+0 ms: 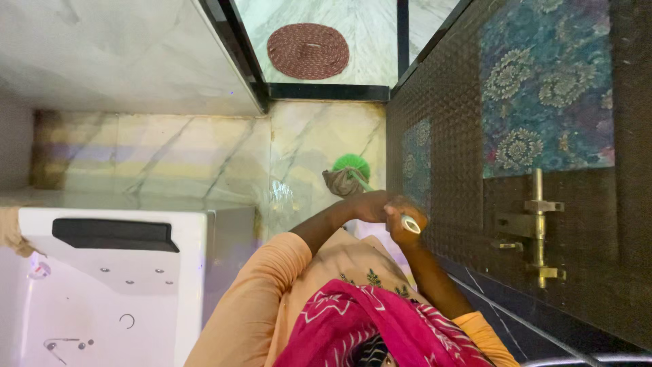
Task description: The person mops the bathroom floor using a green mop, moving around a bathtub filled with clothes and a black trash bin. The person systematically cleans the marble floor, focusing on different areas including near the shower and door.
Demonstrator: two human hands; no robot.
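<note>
A green-headed mop (351, 165) with a pale green handle stands head-down on the wet marble floor (204, 156), a brownish cloth bundled at its head, just beside the dark patterned door (448, 136). Both hands grip its handle near the top: the left hand (372, 204) is wrapped round the shaft a little lower, and the right hand (405, 224) is closed round the handle's white end, nearer the door. Both arms wear orange sleeves, with a pink patterned scarf (360, 326) below them. On the door, well to the mop's right, sits a brass bolt latch (536, 228), beneath a blue floral panel (547, 81). Left of the mop stands a white washing machine (102, 272) with a black handle recess. Beyond the mop, past a dark threshold, a round reddish woven mat (308, 50) lies on pale marble.
</note>
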